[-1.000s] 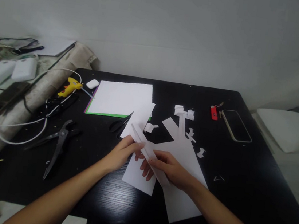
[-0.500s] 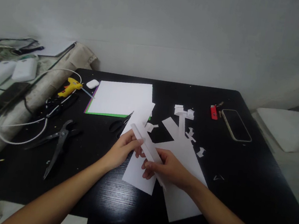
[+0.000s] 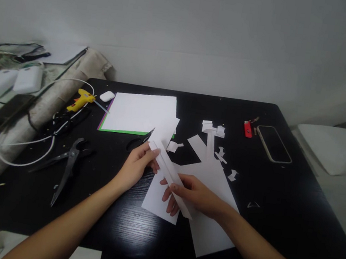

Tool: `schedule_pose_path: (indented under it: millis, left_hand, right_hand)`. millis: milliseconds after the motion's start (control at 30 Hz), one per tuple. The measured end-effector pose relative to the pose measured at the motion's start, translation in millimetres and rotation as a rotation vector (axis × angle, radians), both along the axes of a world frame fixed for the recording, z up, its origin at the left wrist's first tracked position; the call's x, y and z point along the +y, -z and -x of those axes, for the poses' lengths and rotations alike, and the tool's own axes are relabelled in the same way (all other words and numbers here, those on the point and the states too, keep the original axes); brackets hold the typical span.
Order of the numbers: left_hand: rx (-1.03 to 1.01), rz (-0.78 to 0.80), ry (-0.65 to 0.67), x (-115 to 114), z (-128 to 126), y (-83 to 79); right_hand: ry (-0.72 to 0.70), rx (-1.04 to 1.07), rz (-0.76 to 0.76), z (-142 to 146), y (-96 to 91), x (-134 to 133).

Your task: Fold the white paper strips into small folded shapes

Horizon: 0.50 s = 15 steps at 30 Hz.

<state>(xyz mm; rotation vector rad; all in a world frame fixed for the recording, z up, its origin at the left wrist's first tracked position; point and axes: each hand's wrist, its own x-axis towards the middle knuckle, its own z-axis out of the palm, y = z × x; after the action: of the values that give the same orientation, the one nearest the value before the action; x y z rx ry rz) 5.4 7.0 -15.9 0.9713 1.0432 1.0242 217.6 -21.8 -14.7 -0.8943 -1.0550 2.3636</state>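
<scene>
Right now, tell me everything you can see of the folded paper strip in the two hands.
The folded paper strip is long, narrow and white, with a lengthwise crease that makes it look doubled. It runs on a slant from upper left to lower right, above loose white sheets on the black table. The left hand pinches its upper end between thumb and fingers; the right hand grips the lower half, thumb on top. Its lower tip sticks out past the right hand's fingers.

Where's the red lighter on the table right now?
In the head view, the red lighter lies on the far right part of the black table, just left of the phone.
</scene>
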Motion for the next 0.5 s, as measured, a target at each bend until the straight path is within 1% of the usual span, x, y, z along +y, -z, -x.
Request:
schedule_pose_path:
  millis: [133,267,500]
  left_hand:
    - [-0.001,-0.015,-0.045,3.2,3.5,-3.8]
    - [0.022,-0.011,-0.099,5.9,5.8,-4.8]
    - [0.004,-0.011,-0.096,5.6,5.5,-3.4]
  right_hand:
    - [-0.046,0.006,0.004,-2.5,0.8,0.8]
    - [-0.043,0.013,-0.020,-4.9,-0.5,1.4]
    - [-0.027,-0.022,-0.018,-5.0,-1.5,1.4]
